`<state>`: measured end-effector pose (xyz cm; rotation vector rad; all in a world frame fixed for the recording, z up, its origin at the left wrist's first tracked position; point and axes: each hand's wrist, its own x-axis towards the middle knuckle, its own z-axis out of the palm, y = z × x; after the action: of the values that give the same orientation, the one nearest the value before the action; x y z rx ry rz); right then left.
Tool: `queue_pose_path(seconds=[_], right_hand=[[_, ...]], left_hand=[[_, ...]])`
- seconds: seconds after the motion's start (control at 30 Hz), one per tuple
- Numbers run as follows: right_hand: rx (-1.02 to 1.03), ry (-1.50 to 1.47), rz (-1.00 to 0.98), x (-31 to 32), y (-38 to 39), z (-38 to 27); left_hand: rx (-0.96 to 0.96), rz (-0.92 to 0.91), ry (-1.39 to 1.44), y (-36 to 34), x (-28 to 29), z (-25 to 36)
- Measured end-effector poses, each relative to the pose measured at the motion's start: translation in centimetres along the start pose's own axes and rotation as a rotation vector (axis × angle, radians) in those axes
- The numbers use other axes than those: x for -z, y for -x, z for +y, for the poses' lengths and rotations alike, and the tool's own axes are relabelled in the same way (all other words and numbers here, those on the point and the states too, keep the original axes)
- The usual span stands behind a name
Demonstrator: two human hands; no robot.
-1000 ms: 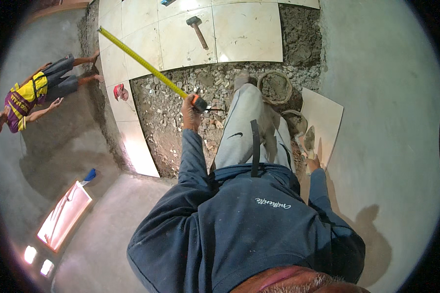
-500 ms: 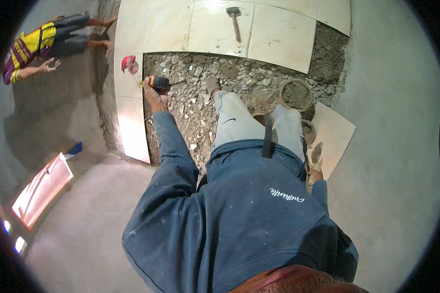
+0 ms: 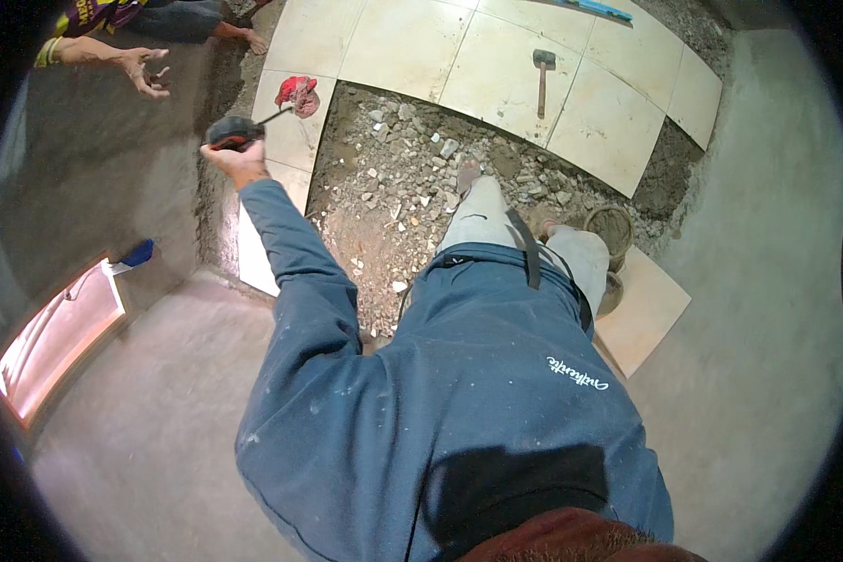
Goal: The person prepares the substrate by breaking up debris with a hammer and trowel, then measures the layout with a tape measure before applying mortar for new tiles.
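Observation:
My left hand point(image 3: 237, 161) is closed around a black and orange tape measure point(image 3: 235, 134), held up at the left above the edge of the laid tiles. A dark strap or strip runs from it toward a red cloth bundle point(image 3: 298, 96) on a tile. A co-worker's open hand point(image 3: 143, 70) reaches in from the upper left, apart from mine, with its fingers spread. My right hand is out of sight behind my body.
Cream tiles point(image 3: 403, 42) border a patch of rubble and mortar point(image 3: 384, 187). On them lie a rubber mallet point(image 3: 542, 82) and a blue tool point(image 3: 595, 9). Buckets of mortar point(image 3: 609, 230) stand by my knee, beside a loose tile point(image 3: 642, 309).
My left hand has swung outward to the left with the tape measure. My right hand, seen earlier by a trowel at the loose tile, has dropped from view. The co-worker's hand appears closer.

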<state>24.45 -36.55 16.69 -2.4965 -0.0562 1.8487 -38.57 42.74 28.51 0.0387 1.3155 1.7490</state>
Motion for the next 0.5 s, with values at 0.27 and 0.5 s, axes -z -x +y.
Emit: queue_pose_path(seconds=[0.27,0.5], right_hand=[[0.097,0.190,-0.097,-4.0,0.2,0.4],[0.211,-0.084,-0.069,-8.1,1.8,-4.6]], left_hand=[[-0.525,-0.231,-0.419,-11.3,-1.3,9.7],[0.021,-0.140,0.042,-20.1,-5.6,22.3]])
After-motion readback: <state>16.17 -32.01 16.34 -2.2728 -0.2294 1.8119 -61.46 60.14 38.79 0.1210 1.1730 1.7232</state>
